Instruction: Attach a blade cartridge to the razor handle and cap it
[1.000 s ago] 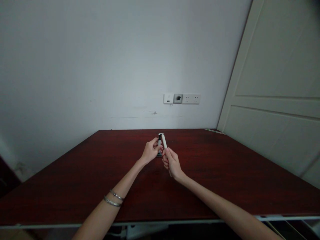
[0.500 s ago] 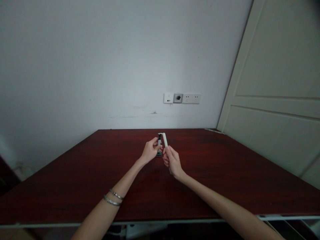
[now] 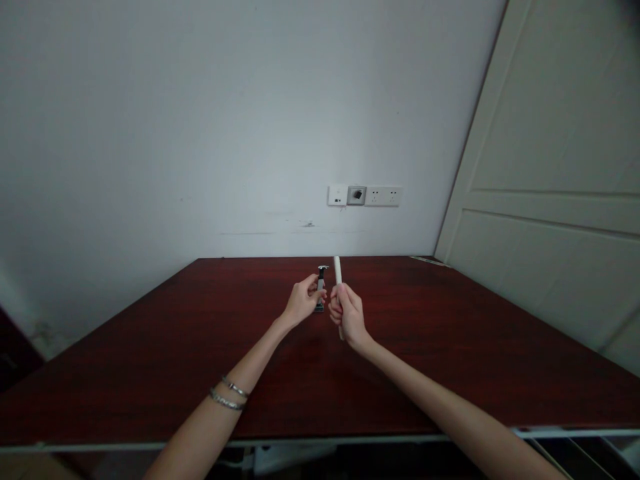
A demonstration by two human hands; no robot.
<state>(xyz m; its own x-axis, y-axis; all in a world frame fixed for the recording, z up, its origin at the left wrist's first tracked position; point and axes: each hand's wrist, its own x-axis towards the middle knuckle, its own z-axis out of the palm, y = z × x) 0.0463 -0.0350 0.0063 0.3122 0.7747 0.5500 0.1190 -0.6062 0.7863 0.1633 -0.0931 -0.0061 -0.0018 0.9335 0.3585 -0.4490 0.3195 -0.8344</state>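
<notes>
Near the middle of the table, my left hand [image 3: 301, 300] pinches the upright grey-and-black stem of a small stand [image 3: 321, 283]. Its silver top spreads sideways, and a flat dark base shows low down, beside my fingers. Just to the right, my right hand [image 3: 349, 313] is wrapped around a slim white bar [image 3: 338, 269], seen narrow side on. The bar stands nearly upright, its upper part rising above my fist and a short end showing below. A small gap separates the bar from the stand. What the bar exactly is, I cannot tell.
The dark red wooden table [image 3: 200, 347] reaches back to a white wall. Wall sockets [image 3: 383, 196] and switch plates sit above its far edge. A pale panelled door [image 3: 555, 220] borders the right side. Under the front edge, white items [image 3: 293, 460] are partly visible.
My right hand has drawn the white bar to the right, away from the stand's top, and turned it more upright. My left hand stays on the stand, almost unmoved.
</notes>
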